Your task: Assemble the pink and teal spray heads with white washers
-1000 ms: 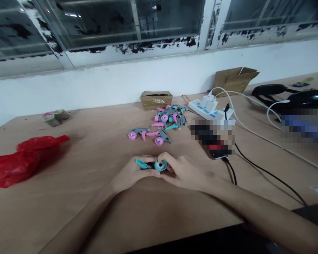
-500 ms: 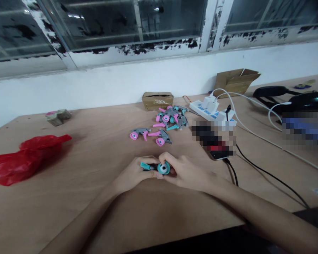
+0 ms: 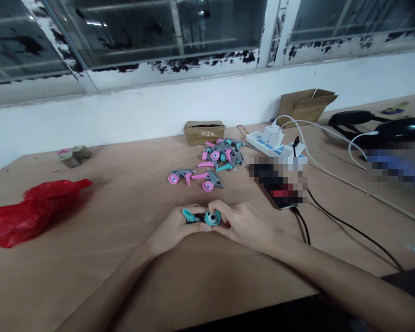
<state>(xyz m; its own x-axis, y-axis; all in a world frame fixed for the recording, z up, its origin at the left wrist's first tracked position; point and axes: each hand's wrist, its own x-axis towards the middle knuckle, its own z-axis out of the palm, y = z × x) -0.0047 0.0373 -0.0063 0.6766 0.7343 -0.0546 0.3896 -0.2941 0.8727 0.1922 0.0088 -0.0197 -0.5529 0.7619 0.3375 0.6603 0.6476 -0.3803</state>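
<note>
Both my hands rest on the wooden table (image 3: 131, 258), meeting in the middle. Together they pinch a small teal and grey spray-trigger part (image 3: 203, 216). My left hand (image 3: 174, 228) has its fingers closed on the teal trigger end at the left. My right hand (image 3: 244, 226) is curled round the round teal cap end. A little beyond my hands lie two loose pink and grey trigger parts (image 3: 195, 177). Farther back sits a pile of several pink, teal and grey trigger parts (image 3: 223, 154).
A crumpled red plastic bag (image 3: 34, 210) lies at the left. A small brown box (image 3: 204, 131) and an open carton (image 3: 306, 106) stand by the wall. A white power strip (image 3: 275, 143) with cables, a phone (image 3: 278, 184) and dark gear (image 3: 383, 127) fill the right side.
My hands have stayed in the same spot; the teal part has only turned slightly between my fingers.
</note>
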